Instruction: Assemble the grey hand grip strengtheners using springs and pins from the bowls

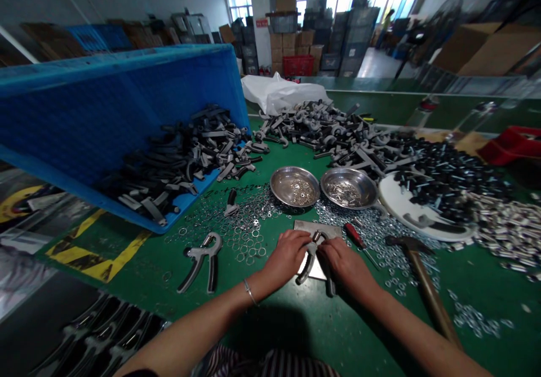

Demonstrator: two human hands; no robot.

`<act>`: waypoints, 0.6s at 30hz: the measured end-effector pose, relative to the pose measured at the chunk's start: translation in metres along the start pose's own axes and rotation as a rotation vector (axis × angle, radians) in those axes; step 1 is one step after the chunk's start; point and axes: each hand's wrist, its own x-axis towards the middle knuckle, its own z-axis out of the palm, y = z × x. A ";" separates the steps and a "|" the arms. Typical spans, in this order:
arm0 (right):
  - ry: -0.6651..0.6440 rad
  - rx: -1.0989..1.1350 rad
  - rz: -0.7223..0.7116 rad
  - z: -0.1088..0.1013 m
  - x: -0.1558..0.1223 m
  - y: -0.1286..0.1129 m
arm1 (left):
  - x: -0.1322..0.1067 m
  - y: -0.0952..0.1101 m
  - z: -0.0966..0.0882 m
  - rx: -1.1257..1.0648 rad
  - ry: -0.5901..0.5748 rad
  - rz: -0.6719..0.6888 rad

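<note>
A grey and black hand-grip exerciser (311, 256) lies on a small metal plate (318, 229) on the green table (296, 320). My left hand (286, 256) is closed on its left handle and top. My right hand (344, 261) pinches its right handle near the spring end. Another assembled hand gripper (202, 257) lies to the left among loose metal rings (245, 236). Two steel bowls (295, 186) (349, 187) of small metal parts stand just beyond the plate.
A tipped blue crate (110, 112) spills grey handles at left. More handles (329, 132) are piled behind the bowls. A hammer (422, 278) and red screwdriver (355, 237) lie at right, beside a white plate (422, 213), black parts (448, 180) and a red tray (513, 143).
</note>
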 end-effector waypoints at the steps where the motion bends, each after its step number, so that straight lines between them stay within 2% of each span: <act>1: -0.012 -0.021 -0.034 -0.002 -0.003 0.000 | 0.009 -0.003 -0.008 0.011 0.031 -0.007; 3: -0.048 -0.092 -0.109 -0.007 -0.011 -0.001 | 0.034 -0.010 -0.026 0.076 0.076 -0.011; 4: -0.072 -0.136 -0.141 -0.008 -0.015 -0.001 | 0.049 -0.014 -0.035 0.137 0.062 -0.017; 6: -0.120 -0.213 -0.176 -0.011 -0.022 -0.001 | 0.081 -0.022 -0.051 0.282 -0.036 -0.051; 8: -0.149 -0.248 -0.168 -0.012 -0.026 -0.002 | 0.112 -0.030 -0.058 0.392 -0.155 -0.105; 10: -0.154 -0.262 -0.135 -0.013 -0.027 -0.003 | 0.139 -0.038 -0.056 0.434 -0.236 -0.157; 13: -0.148 -0.270 -0.080 -0.015 -0.025 -0.004 | 0.165 -0.048 -0.043 0.457 -0.328 -0.224; 16: -0.166 -0.258 -0.095 -0.019 -0.023 -0.002 | 0.175 -0.053 -0.028 0.469 -0.378 -0.264; 18: -0.193 -0.221 -0.117 -0.022 -0.022 0.000 | 0.176 -0.055 -0.023 0.463 -0.371 -0.273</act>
